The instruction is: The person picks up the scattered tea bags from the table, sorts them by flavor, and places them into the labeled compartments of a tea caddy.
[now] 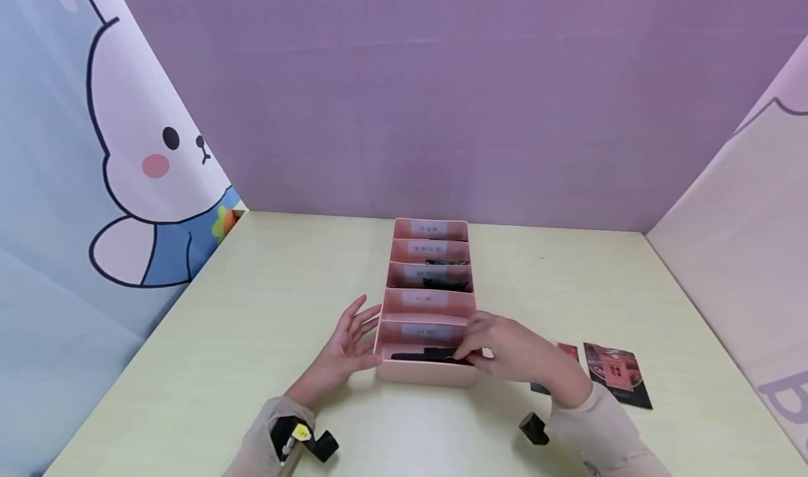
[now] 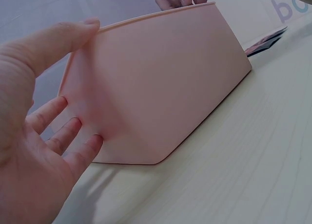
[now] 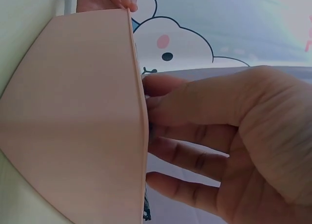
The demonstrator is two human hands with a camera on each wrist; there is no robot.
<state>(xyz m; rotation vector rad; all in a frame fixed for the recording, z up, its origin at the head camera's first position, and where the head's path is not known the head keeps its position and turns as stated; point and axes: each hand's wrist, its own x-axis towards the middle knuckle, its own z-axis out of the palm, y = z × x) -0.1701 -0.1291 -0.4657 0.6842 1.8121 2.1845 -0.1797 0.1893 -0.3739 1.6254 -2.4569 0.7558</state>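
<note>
A long pink divided box stands on the table, each section bearing a white label. At its front left corner is my left hand; the thumb rests on the rim and the fairly straight fingers touch the side wall. My right hand reaches over the right rim into the front section. There its thumb and index finger pinch a dark packet, mostly hidden by the box wall in the right wrist view. The fingertips of this hand dip behind the pink wall.
Dark packets also lie in the third section from the front, and another packet in the fourth. On the table to the right lies a red and black packet, with another red packet partly behind the right wrist.
</note>
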